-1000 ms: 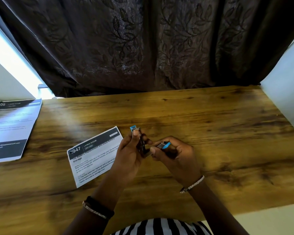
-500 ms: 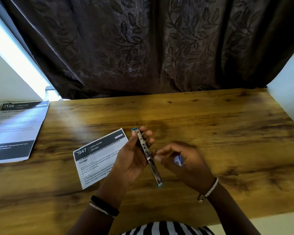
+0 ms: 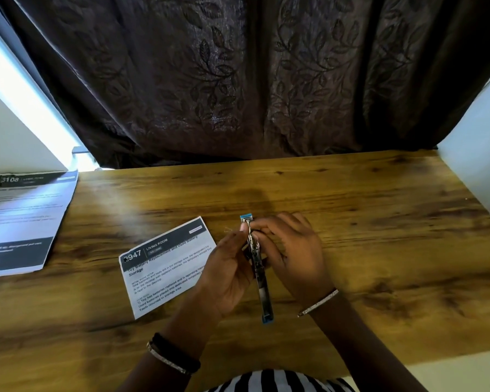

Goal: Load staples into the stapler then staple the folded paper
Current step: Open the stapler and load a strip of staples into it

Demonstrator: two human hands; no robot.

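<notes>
**Opened stapler held between both hands above the table**

The stapler (image 3: 257, 267) is swung open into one long, thin line, with a blue tip at the far end and another blue tip at the near end. It is lifted above the wooden table (image 3: 379, 250), between the two hands. The left hand (image 3: 227, 275) grips it from the left side, the thumb pressed near the far blue tip and the other fingers curled behind the metal rail. The right hand (image 3: 292, 256) closes on the upper part of the stapler from the right, its fingertips pinched at the rail just below the far tip; whether it holds staples there I cannot tell. The near half of the stapler hangs free below both hands.

The folded paper (image 3: 164, 267), with printed text, lies flat on the table just left of the left hand, which covers its right edge. A second printed sheet (image 3: 26, 222) lies well apart at the far left edge. A dark curtain (image 3: 238, 80) hangs behind the table.
</notes>
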